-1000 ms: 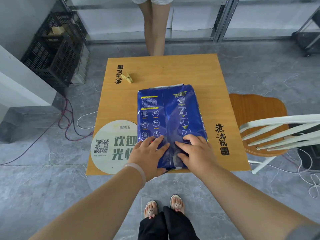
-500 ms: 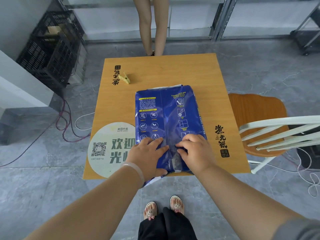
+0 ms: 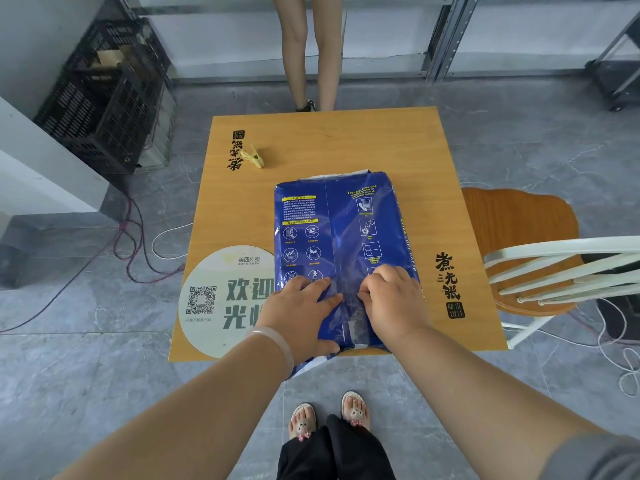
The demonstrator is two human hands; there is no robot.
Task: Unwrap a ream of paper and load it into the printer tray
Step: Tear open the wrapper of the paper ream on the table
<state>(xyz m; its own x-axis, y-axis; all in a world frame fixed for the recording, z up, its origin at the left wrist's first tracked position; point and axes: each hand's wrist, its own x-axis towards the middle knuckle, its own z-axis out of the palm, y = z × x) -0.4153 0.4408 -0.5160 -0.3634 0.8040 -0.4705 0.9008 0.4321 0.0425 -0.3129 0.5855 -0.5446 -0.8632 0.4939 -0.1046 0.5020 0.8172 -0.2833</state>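
A ream of paper in a glossy blue wrapper [image 3: 341, 237] lies flat on the small wooden table [image 3: 346, 147], its near end over the table's front edge. My left hand [image 3: 301, 310] rests on the wrapper's near left part, fingers spread and pinching the film by the centre seam. My right hand [image 3: 393, 299] sits just right of the seam, fingers curled into the wrapper. A loose blue flap hangs below the table edge under my left wrist. No printer or tray is in view.
A yellow clothes peg [image 3: 253, 156] lies at the table's far left. A round QR sticker [image 3: 214, 299] covers the near left corner. A white-backed wooden chair [image 3: 530, 258] stands at the right, black crates [image 3: 104, 98] at far left. Another person's legs [image 3: 308, 53] stand beyond the table. Cables trail on the floor.
Both hands stayed on the near end of the wrapper, and my right fingers curled tighter toward the seam. The view shifted slightly; the ream has not moved.
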